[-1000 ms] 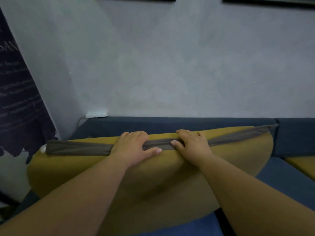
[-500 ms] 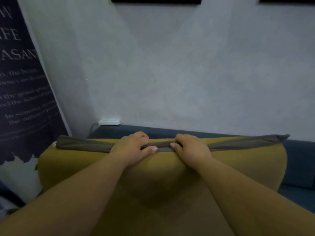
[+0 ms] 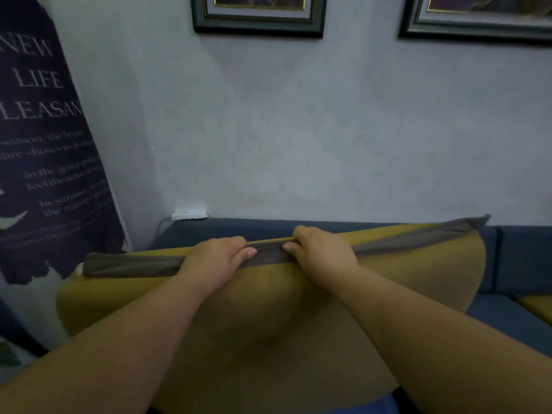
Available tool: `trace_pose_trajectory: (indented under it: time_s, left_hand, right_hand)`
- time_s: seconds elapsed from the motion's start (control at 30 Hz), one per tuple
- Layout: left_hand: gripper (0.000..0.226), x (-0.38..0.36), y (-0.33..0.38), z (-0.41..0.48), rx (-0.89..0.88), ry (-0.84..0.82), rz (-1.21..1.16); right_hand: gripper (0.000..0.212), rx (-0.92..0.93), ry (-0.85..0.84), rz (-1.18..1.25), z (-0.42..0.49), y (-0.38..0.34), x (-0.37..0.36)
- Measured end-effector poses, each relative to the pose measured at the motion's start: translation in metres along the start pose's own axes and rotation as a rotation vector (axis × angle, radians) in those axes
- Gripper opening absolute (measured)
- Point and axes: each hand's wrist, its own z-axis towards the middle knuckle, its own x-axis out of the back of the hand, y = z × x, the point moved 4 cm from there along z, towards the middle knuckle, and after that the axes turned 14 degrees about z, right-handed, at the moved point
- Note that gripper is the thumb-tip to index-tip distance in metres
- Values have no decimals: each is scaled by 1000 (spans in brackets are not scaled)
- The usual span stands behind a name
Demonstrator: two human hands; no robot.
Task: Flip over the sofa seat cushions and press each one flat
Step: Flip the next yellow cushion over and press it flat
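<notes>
Left hand [image 3: 218,259], right hand [image 3: 321,251]: both are clamping, close together, the grey edge band [image 3: 128,264] of the mustard seat cushion [image 3: 268,318], which is standing on edge before the blue sofa backrest [image 3: 239,230]. Hazard: with both grips crowding mid-span, the unsupported ends are likely risking a sag, a twist and a crooked landing.

The seat cushion [image 3: 268,324] is mustard yellow with a grey-brown band [image 3: 131,265] along its narrow side. It stands raised on edge, band uppermost and broad yellow face towards the camera. The right end sits higher than the left. It stands in front of the blue sofa [image 3: 522,258] backrest. The left grip [image 3: 215,261] and right grip [image 3: 322,255] clasp the banded edge near its middle. A second yellow cushion [image 3: 536,306] lies flat at far right.
</notes>
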Motion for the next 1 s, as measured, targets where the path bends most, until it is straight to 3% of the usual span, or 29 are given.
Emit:
trace_pose_trajectory:
  time_s: [0.17,0.3,0.43,0.6,0.77,1.0]
  left_hand:
    - [36,4,-24,-32,33,-14,-72]
    - [46,2,-17,-34,1,-29,-53]
    - [41,0,8,-23,-15,-26,22]
    - [36,-4,50,6,-29,34,94]
    - [31,-14,51,54,59,33,241]
    - [40,-44,32,164,115,9,170]
  right_hand:
    - [28,-59,-50,-21,-21,-38,-10]
    - [27,-137,-23,-27,-29,-32,-17]
    - [28,-161,-5,-6,-30,-5,-17]
    - [28,-48,181,-36,-31,50,0]
    - [41,-12,34,-74,16,76,-8]
    - [54,1,227,-174,118,126,-23]
